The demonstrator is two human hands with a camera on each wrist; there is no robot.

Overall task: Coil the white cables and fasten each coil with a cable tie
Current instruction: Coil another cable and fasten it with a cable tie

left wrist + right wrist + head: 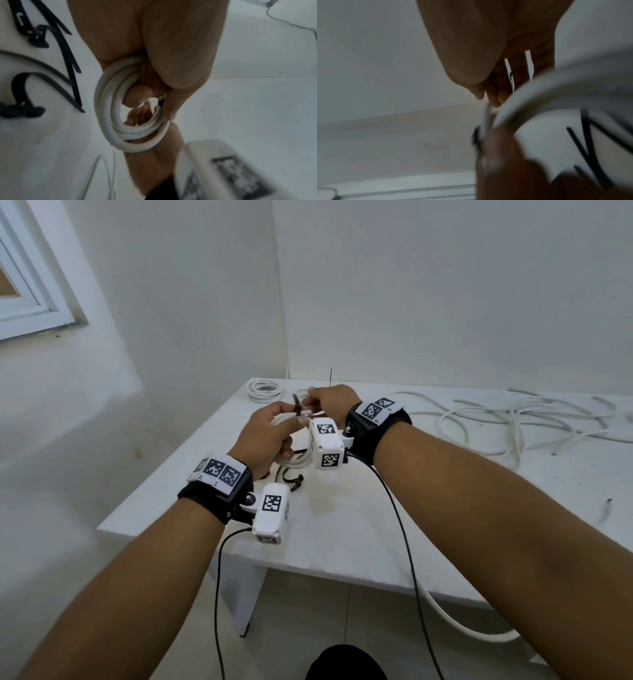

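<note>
Left hand (263, 436) curls round a white coil (109, 105) held above the desk (342, 518), gripping its rim; right hand (330, 405), just beside it, pinches the black cable tie (297, 407) wrapped over the loops. Springy and light, the coil likely wants a firm hold by the tie. Only the left wrist view shows spare ties (51, 56) lying below; only the head view shows loose cables (513, 419) far right.

White walls (445, 285), window frame (30, 302), white table (342, 525), tiled floor (308, 611)
</note>
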